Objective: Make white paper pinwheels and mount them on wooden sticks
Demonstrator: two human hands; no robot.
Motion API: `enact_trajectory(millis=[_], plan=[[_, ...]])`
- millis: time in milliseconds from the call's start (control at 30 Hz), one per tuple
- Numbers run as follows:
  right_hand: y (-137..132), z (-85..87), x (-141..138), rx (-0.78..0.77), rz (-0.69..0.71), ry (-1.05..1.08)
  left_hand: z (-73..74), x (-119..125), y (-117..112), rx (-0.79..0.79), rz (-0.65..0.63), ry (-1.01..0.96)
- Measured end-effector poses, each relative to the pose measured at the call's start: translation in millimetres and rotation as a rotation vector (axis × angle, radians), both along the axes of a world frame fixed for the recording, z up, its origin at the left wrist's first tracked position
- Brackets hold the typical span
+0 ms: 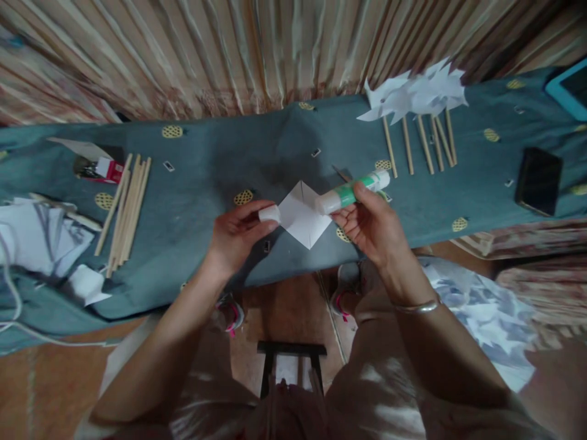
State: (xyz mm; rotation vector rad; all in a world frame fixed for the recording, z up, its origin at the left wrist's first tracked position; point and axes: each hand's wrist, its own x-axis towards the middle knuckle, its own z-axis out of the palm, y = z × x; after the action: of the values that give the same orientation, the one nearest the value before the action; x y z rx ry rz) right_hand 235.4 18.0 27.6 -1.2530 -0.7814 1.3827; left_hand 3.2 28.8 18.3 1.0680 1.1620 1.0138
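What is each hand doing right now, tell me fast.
Left hand: closed, holding the white cap.
Right hand: closed, holding the glue stick, its tip by the white paper.

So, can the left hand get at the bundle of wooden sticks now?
Probably yes: only bare cloth lies between the left hand and the wooden sticks, though its fingers hold a white cap.

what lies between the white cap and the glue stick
A white paper square lies on the cloth between the cap and the glue stick, in the head view.
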Motion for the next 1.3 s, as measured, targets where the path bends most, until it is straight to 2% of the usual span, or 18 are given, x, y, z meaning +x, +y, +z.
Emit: enact_trajectory(millis=[67,167,433,800,1033,1300], plan=[[-2.1,2.6,-6.1,-0.007,0.003,0.084,2.8,10.9,-4.1,-0.070,-0.007,-0.132],[-5.0,7.4,-14.1,-0.013,0.013,0.151,5.4,19.2,-7.6,-0.126,-0.001,-0.215],[-8.8,11.0,-16.9,-0.016,0.033,0.218,13.2,28.7,-10.5,-0.167,-0.013,-0.305],[-8.5,11.9,-19.3,-0.031,0.035,0.189,12.5,30.4,-8.5,-0.156,-0.035,-0.335],[-9.0,13.7,-21.0,-0.020,0.037,0.178,13.0,28.3,-10.6,-0.126,-0.019,-0.246],[-10.8,3.8,-35.8,-0.062,0.013,0.199,10.3,25.4,-14.9,0.087,0.002,-0.098]])
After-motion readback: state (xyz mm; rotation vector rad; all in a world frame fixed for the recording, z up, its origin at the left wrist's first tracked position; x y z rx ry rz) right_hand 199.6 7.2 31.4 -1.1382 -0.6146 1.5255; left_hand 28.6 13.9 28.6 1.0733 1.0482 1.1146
